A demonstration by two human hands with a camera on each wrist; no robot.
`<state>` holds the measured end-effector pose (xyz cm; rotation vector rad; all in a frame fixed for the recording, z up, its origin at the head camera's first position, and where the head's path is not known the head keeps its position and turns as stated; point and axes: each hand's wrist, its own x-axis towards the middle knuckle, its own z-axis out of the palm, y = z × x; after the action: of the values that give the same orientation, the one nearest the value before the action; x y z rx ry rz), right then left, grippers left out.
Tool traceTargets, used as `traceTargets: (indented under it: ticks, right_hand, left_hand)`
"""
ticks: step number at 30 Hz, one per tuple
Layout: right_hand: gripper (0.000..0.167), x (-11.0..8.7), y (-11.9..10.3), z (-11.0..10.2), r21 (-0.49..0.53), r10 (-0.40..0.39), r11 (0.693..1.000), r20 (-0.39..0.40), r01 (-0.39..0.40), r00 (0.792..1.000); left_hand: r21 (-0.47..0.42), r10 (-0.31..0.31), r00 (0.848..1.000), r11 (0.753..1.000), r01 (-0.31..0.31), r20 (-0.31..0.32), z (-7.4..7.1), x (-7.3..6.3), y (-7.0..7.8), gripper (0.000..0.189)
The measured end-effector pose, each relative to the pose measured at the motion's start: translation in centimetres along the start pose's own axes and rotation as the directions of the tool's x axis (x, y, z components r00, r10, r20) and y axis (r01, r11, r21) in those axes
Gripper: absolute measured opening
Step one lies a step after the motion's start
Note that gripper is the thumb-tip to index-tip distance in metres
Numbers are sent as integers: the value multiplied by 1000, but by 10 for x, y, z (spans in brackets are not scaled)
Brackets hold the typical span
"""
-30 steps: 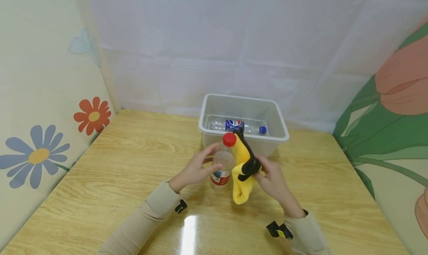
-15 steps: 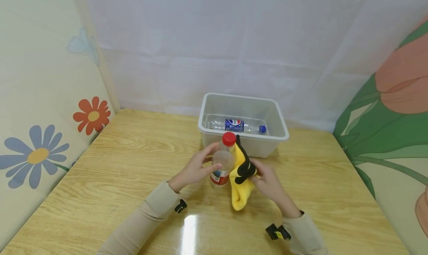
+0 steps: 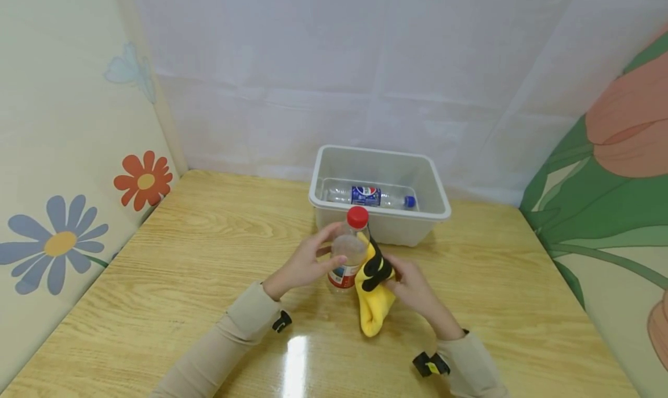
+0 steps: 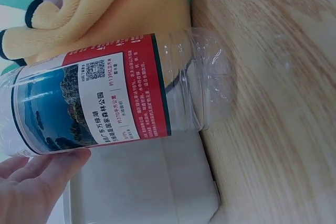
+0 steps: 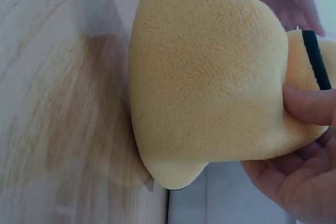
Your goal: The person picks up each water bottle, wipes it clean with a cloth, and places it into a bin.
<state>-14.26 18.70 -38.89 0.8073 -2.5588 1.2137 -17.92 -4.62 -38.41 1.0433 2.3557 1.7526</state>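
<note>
A clear plastic bottle (image 3: 348, 250) with a red cap and a red-and-blue label stands nearly upright in front of the bin. My left hand (image 3: 308, 263) grips it from the left, thumb toward me; the label (image 4: 94, 98) fills much of the left wrist view. Whether the bottle's base touches the table cannot be told. My right hand (image 3: 412, 285) pinches a yellow cloth (image 3: 377, 311) with black edging against the bottle's right side. Bunched folds hang below these fingers. In the right wrist view the fluffy cloth (image 5: 210, 77) hides the bottle.
Behind the hands, a light grey plastic bin (image 3: 396, 230) stands against the white backdrop (image 3: 365, 67). Inside it lies a clear bottle with a blue label (image 3: 366, 196) and blue cap. Floral panels flank the wooden table (image 3: 219, 230) on both sides.
My right hand has shifted left and slightly toward me, bringing the cloth down along the bottle's right side; its upper end has dropped. My left hand and the bottle have stayed put.
</note>
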Motion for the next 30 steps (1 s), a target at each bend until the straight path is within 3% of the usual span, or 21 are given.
traceTargets:
  ticks: [5,13,22,30]
  right_hand:
    - [43,0,5,4,15,11,1000,7,-12,1000]
    - [43,-1,3,2,-21,37,999,-7,-37,999]
    - [42,-2,-2,-5,-63,74,995,-63,-78,995]
    - [46,-4,-7,-13,-54,82,994,-141,-90,987]
  left_hand:
    - [23,-28,999,999,28,-20,2,0,3,66]
    - [46,-17,999,999,19,-49,5,2,-1,72]
    - [121,-11,998,992,18,-56,3,1,-2,72]
    - [95,-11,999,995,16,-45,2,1,1,76]
